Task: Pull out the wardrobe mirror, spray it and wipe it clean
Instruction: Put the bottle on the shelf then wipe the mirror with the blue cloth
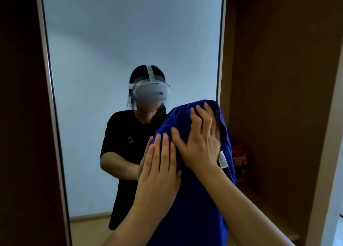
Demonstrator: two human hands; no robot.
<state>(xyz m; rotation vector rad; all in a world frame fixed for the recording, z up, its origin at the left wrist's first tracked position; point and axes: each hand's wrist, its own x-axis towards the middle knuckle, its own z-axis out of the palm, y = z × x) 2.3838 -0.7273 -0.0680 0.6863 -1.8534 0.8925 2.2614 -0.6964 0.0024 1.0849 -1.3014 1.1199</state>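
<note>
Two bare hands pressed flat against a blue cloth [194, 199] on the tall wardrobe mirror [111, 41], standing upright between dark brown wardrobe panels.

Right hand [201, 143]: fingers spread and nearly straight, palm on the upper part of the cloth near the mirror's right edge, fingertips reaching almost to the cloth's top fold; pressing, not gripping.

Left hand [159, 169]: just below and to the left of the right one, fingers straight and close together, laid flat over the cloth's left edge, with the thumb tucked against the fabric; likewise pressing, nothing pinched or clenched.

Cloth draped down the lower right of the glass, hanging past the bottom of the view, with a small white label [223, 159] showing at its right side just beside the right wrist.

Pale frame [50, 97] running down the mirror's left side, slightly slanted in the wide-angle view.

Reflected in the glass: a person in a black T-shirt [122, 134] with a small star outline on the chest, a white headset [151, 90] worn over the eyes, a plain pale wall behind.

To the right, inside the open wardrobe compartment [278, 78], an orange-red package [240, 164] standing on a wooden shelf, partly hidden behind the cloth; printing too dim to read.
</note>
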